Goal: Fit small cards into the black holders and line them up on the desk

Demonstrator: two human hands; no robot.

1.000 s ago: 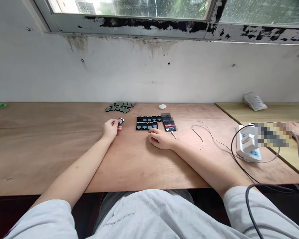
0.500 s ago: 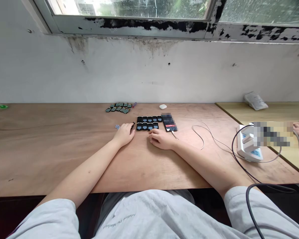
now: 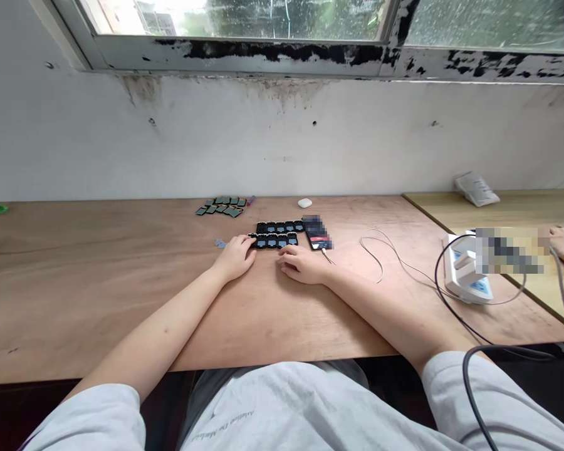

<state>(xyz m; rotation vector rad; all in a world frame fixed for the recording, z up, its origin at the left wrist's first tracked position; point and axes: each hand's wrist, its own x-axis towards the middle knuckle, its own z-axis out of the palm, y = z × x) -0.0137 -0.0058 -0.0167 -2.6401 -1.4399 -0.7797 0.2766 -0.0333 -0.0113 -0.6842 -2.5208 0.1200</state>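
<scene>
A broad brown wooden table (image 3: pixel 122 294) bears, at its right, a white rectangular plastic power strip (image 3: pixel 455 280). Near the middle lie 2 rows of small black rectangular pieces with blue centres (image 3: pixel 272 242), front and back. The bare left hand (image 3: pixel 237 257) has its fingertips at the black end piece (image 3: pixel 252 236) on the front row's left; whether they pinch it or merely press it cannot be told. The bare right hand (image 3: pixel 303 264) rests just before that row's right end, fingers loosely curled, nothing visible in its grasp. Placing well would seem to call for a light touch, the edge squared to its neighbour without nudging the row. Beside the left hand lie tiny pale-blue flat scraps (image 3: pixel 220 243).
</scene>
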